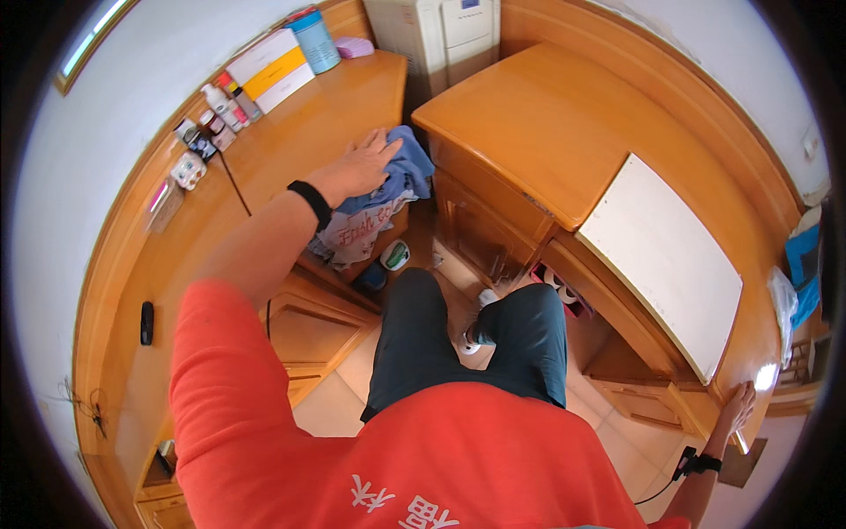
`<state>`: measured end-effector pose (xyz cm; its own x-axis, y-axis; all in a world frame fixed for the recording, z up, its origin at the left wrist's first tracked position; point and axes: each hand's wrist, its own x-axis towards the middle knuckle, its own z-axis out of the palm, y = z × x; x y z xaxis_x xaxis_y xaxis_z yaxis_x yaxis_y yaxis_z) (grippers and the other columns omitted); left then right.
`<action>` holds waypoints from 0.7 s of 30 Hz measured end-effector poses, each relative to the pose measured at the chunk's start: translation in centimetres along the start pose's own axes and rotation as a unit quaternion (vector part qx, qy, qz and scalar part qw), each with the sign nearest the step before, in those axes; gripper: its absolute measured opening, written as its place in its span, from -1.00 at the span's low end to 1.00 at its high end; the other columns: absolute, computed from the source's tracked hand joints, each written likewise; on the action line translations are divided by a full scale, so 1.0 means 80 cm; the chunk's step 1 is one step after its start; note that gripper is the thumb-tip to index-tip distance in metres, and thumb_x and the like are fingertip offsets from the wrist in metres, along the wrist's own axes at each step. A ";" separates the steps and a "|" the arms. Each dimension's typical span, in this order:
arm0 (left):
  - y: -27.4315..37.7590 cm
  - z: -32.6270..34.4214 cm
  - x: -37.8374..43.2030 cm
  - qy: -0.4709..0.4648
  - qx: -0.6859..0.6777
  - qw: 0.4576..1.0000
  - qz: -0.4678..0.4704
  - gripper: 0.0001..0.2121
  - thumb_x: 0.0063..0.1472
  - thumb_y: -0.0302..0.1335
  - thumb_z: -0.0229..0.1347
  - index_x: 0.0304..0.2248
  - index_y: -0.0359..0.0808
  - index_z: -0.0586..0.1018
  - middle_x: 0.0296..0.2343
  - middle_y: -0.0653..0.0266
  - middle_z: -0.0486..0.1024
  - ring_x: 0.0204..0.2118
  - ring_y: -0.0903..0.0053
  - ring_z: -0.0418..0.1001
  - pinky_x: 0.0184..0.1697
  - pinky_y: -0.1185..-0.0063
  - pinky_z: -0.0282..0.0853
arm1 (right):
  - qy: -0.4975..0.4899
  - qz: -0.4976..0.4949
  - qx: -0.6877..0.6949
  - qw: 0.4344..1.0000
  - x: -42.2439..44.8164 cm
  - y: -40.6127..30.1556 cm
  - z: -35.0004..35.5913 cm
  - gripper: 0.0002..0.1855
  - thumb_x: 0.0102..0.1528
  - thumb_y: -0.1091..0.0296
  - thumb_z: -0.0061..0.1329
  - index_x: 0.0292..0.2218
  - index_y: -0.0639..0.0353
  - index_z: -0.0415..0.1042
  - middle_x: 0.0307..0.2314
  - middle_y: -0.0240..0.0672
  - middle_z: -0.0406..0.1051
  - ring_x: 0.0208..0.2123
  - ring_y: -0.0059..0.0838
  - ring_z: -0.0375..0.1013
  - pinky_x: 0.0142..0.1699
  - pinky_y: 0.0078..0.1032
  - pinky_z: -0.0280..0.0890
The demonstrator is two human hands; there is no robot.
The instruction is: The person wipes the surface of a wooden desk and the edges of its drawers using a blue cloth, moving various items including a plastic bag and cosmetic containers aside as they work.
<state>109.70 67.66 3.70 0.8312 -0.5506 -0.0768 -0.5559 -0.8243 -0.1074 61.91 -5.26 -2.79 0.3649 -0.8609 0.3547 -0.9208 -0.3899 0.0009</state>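
Note:
My left hand [360, 168] lies with fingers extended on a crumpled blue cloth [413, 162] at the front edge of the left wooden counter. Its thumb side and the underside of the palm are hidden. Below the blue cloth hangs a white cloth [367, 231] with red lettering, over the cabinet's corner. My right hand [737, 406] rests on the near right end of the curved wooden desk [747, 225], fingers stretched over the top by the edge. Nothing shows in it. Each wrist wears a black band.
A white board [667, 258] lies on the desk, overhanging its front edge. Bottles, a white-and-yellow box [271, 69] and a blue tin [317, 46] line the left counter [330, 106]. A white appliance [436, 46] stands between counters. A white-and-green container [395, 255] sits low near my knee.

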 end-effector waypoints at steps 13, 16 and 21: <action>-0.017 -0.002 -0.202 0.015 0.018 0.999 0.031 -0.44 -0.01 -0.69 -0.11 0.06 -0.33 0.14 0.03 -0.13 0.03 0.07 0.11 0.09 0.06 0.46 0.14 | -0.003 -0.108 -0.117 0.987 0.039 0.055 0.046 -0.58 0.18 0.09 -0.45 0.04 -0.11 0.16 0.03 -0.46 0.14 0.02 -0.36 0.15 0.04 -0.32 0.13; -0.001 -0.012 -0.253 0.019 0.030 0.999 -0.008 -0.43 -0.03 -0.71 -0.09 0.05 -0.35 0.14 0.01 -0.10 0.06 0.06 0.13 0.11 0.06 0.48 0.15 | -0.014 -0.094 -0.093 0.991 0.044 0.066 0.052 -0.51 0.16 -0.07 -0.48 0.05 -0.16 0.16 0.02 -0.41 0.17 -0.02 -0.29 0.20 0.05 -0.28 0.11; -0.002 -0.013 -0.248 0.053 0.043 0.998 0.007 -0.39 -0.07 -0.75 -0.07 0.06 -0.34 0.13 0.00 -0.07 0.07 0.05 0.14 0.11 0.06 0.49 0.15 | 0.012 -0.052 -0.072 0.996 0.046 0.060 0.051 -0.47 0.15 -0.14 -0.49 0.06 -0.20 0.15 0.00 -0.40 0.19 -0.04 -0.28 0.21 0.04 -0.25 0.10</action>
<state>93.30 78.55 6.27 0.8162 -0.5772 0.0250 -0.5627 -0.8040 -0.1924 59.37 -11.62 -5.29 0.4575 -0.8099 0.3671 -0.8890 -0.4242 0.1723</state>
